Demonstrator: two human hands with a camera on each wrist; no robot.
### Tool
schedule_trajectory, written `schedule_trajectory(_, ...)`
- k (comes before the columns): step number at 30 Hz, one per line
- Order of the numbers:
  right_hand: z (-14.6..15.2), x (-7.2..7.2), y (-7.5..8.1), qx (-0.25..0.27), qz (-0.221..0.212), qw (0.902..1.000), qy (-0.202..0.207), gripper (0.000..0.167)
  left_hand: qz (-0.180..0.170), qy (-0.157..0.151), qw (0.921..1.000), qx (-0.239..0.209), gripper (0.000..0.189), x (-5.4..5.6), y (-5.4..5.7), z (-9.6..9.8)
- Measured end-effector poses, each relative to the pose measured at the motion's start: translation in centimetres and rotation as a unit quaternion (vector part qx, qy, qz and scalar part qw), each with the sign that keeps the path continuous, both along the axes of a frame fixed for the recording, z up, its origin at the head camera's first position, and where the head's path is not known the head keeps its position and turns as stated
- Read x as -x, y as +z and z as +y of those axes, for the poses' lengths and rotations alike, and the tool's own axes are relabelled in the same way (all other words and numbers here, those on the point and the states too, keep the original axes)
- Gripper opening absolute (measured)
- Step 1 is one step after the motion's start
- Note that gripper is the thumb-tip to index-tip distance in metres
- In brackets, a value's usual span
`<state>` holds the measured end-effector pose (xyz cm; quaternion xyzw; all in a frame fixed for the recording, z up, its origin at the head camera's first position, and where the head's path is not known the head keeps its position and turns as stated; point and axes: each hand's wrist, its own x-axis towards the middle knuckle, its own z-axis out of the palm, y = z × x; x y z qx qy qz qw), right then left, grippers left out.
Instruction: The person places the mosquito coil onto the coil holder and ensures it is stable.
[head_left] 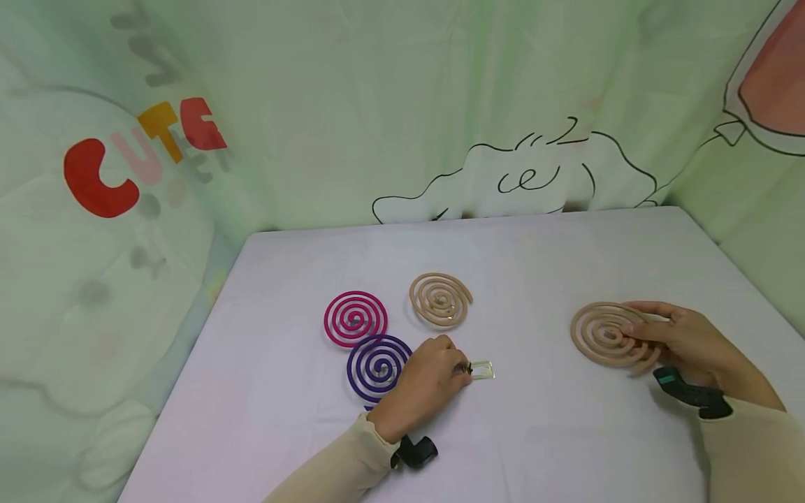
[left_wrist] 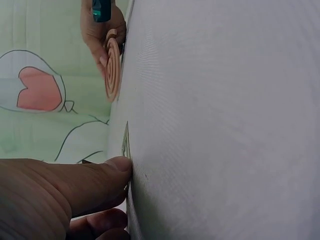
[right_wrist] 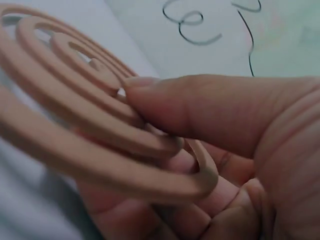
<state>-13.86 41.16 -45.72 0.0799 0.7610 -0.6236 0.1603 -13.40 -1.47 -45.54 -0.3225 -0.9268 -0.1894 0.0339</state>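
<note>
My right hand (head_left: 698,349) grips a tan mosquito coil (head_left: 608,333) by its outer edge, thumb on top and fingers beneath; in the right wrist view the coil (right_wrist: 100,165) is tilted. My left hand (head_left: 428,377) pinches a small, flat, shiny metal piece (head_left: 483,370), probably a coil stand, at the table surface. Its rectangular end sticks out to the right; the rest is hidden by the fingers. Edge-on in the left wrist view, the metal piece (left_wrist: 125,140) looks very thin. Beside the left hand lies a purple coil (head_left: 381,367), partly covered by it.
A magenta coil (head_left: 356,318) lies behind the purple one, their edges meeting. Farther back lies another tan coil (head_left: 442,300) with a metallic glint near its centre. All rest on a white-covered table (head_left: 534,433). A printed curtain (head_left: 352,126) hangs behind.
</note>
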Motion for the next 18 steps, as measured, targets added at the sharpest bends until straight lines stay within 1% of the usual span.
schedule_trajectory(3,-1.2,0.1,-0.2,0.047,0.009,0.9988,-0.01,0.035,0.002,0.001,1.0,-0.002,0.012,0.1,0.0,0.0)
schedule_trajectory(6,-2.3,0.1,-0.3,0.108,0.025,0.9938,-0.01,0.036,0.003,0.002,1.0,-0.004,0.012,0.0,0.0,0.0)
schedule_trajectory(7,-2.7,0.0,-0.3,0.119,0.032,0.9923,-0.009,0.037,0.004,0.002,1.0,-0.004,0.012,0.0,-0.1,0.0)
schedule_trajectory(12,-4.8,0.1,-0.5,0.165,0.067,0.984,0.009,0.04,0.003,0.002,0.9999,-0.013,0.012,-0.1,-0.3,-0.1)
schedule_trajectory(15,-6.0,0.2,-0.5,0.191,0.075,0.9786,0.017,0.04,0.005,0.001,0.9998,-0.02,0.012,0.0,-0.3,-0.1)
schedule_trajectory(18,-7.0,0.5,-0.5,0.203,0.071,0.9763,0.023,0.04,0.006,0.001,0.9997,-0.023,0.012,0.0,-0.4,-0.1)
